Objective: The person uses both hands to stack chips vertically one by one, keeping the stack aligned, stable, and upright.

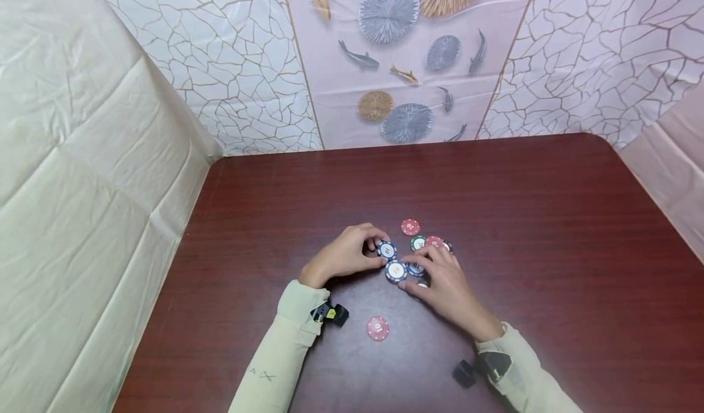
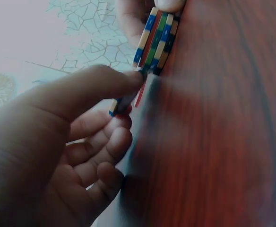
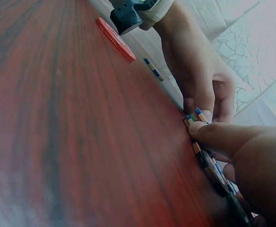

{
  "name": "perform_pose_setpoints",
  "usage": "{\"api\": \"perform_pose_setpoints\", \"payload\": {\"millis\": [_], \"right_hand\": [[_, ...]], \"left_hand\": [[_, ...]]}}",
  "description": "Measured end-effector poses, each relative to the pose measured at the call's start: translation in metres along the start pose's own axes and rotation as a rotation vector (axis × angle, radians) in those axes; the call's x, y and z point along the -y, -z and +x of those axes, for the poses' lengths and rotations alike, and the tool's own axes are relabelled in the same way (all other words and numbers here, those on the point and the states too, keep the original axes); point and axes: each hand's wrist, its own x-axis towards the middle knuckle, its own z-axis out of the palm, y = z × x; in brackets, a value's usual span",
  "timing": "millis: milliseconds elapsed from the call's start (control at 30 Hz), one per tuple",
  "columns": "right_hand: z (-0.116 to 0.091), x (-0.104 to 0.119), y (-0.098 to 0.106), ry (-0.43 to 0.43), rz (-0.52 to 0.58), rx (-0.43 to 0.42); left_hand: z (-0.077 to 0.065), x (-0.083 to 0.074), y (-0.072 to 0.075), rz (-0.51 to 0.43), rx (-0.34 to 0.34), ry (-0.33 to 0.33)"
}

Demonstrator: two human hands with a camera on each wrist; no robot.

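My left hand (image 1: pixel 352 253) pinches a blue-and-white poker chip (image 1: pixel 387 250) between thumb and fingers. Against it, at the lower right, is a stack of poker chips (image 1: pixel 396 271) topped by another blue one. Red, green, blue and black edges show in this stack (image 2: pixel 157 40) in the left wrist view. My right hand (image 1: pixel 448 285) grips the stack from the right, its thumb (image 3: pixel 213 135) on the near side. Beneath the right hand lie more chips, partly covered, including a blue one (image 1: pixel 415 269).
Beyond the right hand, a red chip (image 1: pixel 433 242) overlaps its neighbours beside a green chip (image 1: pixel 418 243). A separate red chip (image 1: pixel 410 227) lies farther back, and another red chip (image 1: pixel 377 328) sits nearer me. Patterned cloth (image 1: pixel 247 65) hangs behind the brown table (image 1: pixel 275 199).
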Motion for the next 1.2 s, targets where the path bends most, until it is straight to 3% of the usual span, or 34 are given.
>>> {"api": "perform_pose_setpoints", "payload": {"millis": [333,667,900,1200], "right_hand": [[-0.0004,0.0015,0.0018,-0.015,0.003,0.010],[-0.0001,0.0012,0.0019,-0.014,0.011,0.011],[-0.0002,0.0009,0.0018,-0.010,0.005,0.004],[-0.0007,0.0006,0.0012,-0.010,0.003,0.005]], "left_hand": [[-0.0038,0.0026,0.0046,-0.099,0.008,-0.034],[-0.0067,0.0008,0.0052,-0.175,0.069,-0.067],[-0.0068,-0.0027,0.0047,-0.187,0.115,-0.079],[-0.0070,-0.0036,0.0019,-0.171,0.124,-0.082]]}}
